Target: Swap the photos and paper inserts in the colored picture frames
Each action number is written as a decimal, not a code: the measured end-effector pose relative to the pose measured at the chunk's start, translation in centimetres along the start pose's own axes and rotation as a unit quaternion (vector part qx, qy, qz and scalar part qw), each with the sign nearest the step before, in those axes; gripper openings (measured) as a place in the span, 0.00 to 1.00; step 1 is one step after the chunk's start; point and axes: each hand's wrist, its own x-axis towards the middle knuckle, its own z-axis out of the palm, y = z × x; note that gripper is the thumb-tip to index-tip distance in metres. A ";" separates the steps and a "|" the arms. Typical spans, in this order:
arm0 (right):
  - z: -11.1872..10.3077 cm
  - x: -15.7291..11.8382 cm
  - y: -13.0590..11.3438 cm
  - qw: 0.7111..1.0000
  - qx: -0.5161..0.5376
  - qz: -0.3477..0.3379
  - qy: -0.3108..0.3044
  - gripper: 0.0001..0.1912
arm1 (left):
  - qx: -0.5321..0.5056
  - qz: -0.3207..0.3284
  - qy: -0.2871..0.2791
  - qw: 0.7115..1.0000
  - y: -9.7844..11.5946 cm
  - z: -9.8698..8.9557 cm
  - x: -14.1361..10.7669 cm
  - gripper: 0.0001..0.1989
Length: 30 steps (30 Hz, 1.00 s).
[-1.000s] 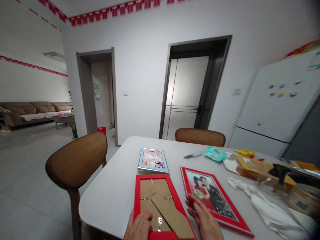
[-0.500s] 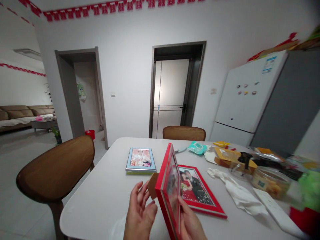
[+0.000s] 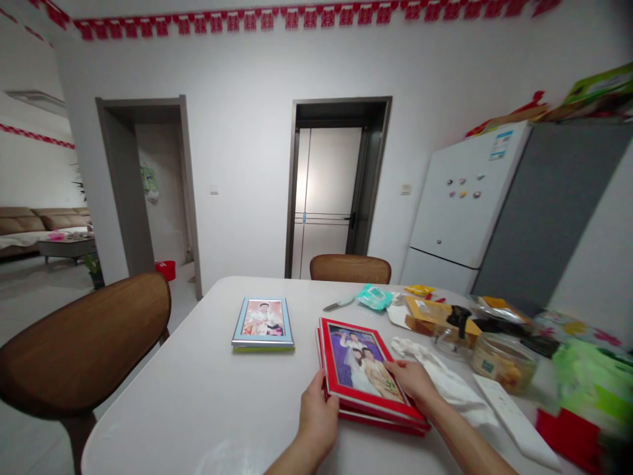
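Observation:
A red picture frame (image 3: pixel 370 369) with a wedding photo lies face up on top of another red picture frame (image 3: pixel 386 422), slightly out of line with it. My left hand (image 3: pixel 319 412) grips the near left edge of the upper frame, thumb on its border. My right hand (image 3: pixel 410 382) holds its right side, fingertips over the photo's edge. To the left, apart from both hands, a light blue picture frame (image 3: pixel 264 323) rests on something with a yellow-green edge.
Right of the frames lie a white cloth (image 3: pixel 445 376), a white power strip (image 3: pixel 517 422) and a clear tub (image 3: pixel 504 363). Farther back are a teal wipes pack (image 3: pixel 374 297), a knife (image 3: pixel 339 304) and a yellow envelope (image 3: pixel 420 313). Wooden chairs (image 3: pixel 84 343) stand at the table (image 3: pixel 208 382).
The red frame held upright has been laid down flat over the other red frame, its photo now facing up. My left hand has moved from its back to its left edge.

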 end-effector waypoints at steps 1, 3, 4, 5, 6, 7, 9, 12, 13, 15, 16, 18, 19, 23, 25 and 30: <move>0.1 0.3 0.3 1.000 -0.025 -0.004 0.010 0.12 | 0.014 0.001 0.001 1.000 -0.2 -0.1 -0.1 0.21; 0.3 0.8 0.9 0.997 -0.071 -0.012 0.023 0.13 | 0.039 0.002 -0.002 0.999 -0.3 -0.3 -0.4 0.21; 0.3 1.0 1.1 0.995 -0.092 -0.017 0.026 0.13 | 0.046 0.002 -0.004 0.999 -0.3 -0.3 -0.7 0.21; 0.3 1.1 1.3 0.993 -0.111 -0.022 0.028 0.13 | 0.061 0.003 -0.009 0.998 -0.2 -0.4 -0.9 0.21; 0.2 1.2 1.4 0.991 -0.129 -0.027 0.030 0.13 | 0.084 0.005 -0.014 0.996 -0.2 -0.4 -1.1 0.21; 0.1 1.2 1.4 0.988 -0.145 -0.033 0.032 0.13 | 0.114 0.007 -0.020 0.993 -0.1 -0.6 -1.2 0.21; 0.0 1.0 0.7 0.983 -0.172 -0.050 0.045 0.12 | 0.181 0.003 -0.025 0.983 0.0 -1.3 -1.0 0.22; 1.3 -0.1 -1.8 0.973 -0.186 -0.108 0.086 0.20 | 0.253 -0.012 0.004 0.967 -0.2 -4.3 0.8 0.25; 2.4 -0.6 -3.1 0.970 -0.180 -0.138 0.091 0.23 | 0.273 -0.016 0.020 0.962 -0.4 -5.9 1.6 0.26; 5.4 -1.7 -5.6 0.963 -0.150 -0.213 0.063 0.24 | 0.314 -0.026 0.060 0.947 -0.8 -9.6 3.5 0.27; 7.3 -2.0 -6.8 0.962 -0.138 -0.233 0.040 0.24 | 0.333 -0.036 0.074 0.939 -1.1 -11.5 4.3 0.29; 11.3 -2.4 -8.8 0.962 -0.121 -0.244 -0.008 0.22 | 0.364 -0.060 0.082 0.926 -1.7 -14.8 5.4 0.31; 13.2 -2.4 -9.5 0.966 -0.116 -0.232 -0.023 0.22 | 0.376 -0.069 0.074 0.921 -2.0 -16.1 5.6 0.31; 18.0 -1.5 -10.6 0.985 -0.092 -0.144 -0.019 0.20 | 0.395 -0.077 0.036 0.915 -2.8 -17.9 5.2 0.32; 18.7 -1.3 -10.5 0.992 -0.069 -0.101 -0.007 0.19 | 0.387 -0.074 0.031 0.919 -2.8 -17.5 4.5 0.31; 17.8 -3.2 -11.3 0.993 0.063 -0.098 0.025 0.18 | 0.322 -0.063 0.054 0.943 -1.2 -16.7 2.6 0.25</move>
